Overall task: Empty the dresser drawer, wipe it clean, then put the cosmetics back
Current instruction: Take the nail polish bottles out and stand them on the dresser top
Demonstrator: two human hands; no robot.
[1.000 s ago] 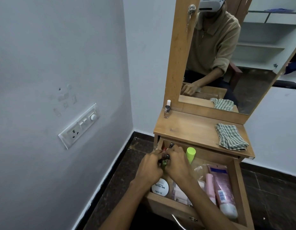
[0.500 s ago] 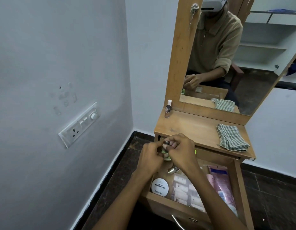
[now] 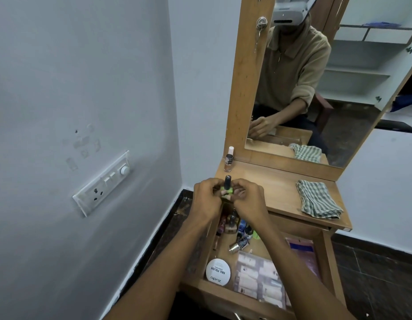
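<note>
My left hand [image 3: 206, 199] and my right hand [image 3: 247, 199] together hold small nail polish bottles [image 3: 227, 188], one green with a black cap, just above the dresser top's [image 3: 269, 188] left front corner. Below them the open drawer [image 3: 200, 288] holds a round white nail polish tin [image 3: 217, 271], several small bottles [image 3: 235, 229], a clear pack of pale tubes [image 3: 258, 278] and a pink tube [image 3: 309, 257] partly hidden by my right forearm. A nail polish bottle with a white cap [image 3: 229, 159] stands at the top's back left corner.
A folded green checked cloth [image 3: 317, 199] lies on the right of the dresser top. The mirror [image 3: 316, 88] rises behind it, reflecting a person. A grey wall with a switch plate [image 3: 103, 183] is close on the left. Dark floor [image 3: 373, 285] surrounds the dresser.
Both hands have risen out of the drawer with the small bottles and moved up to the dresser top's front left corner. The drawer's contents are more exposed.
</note>
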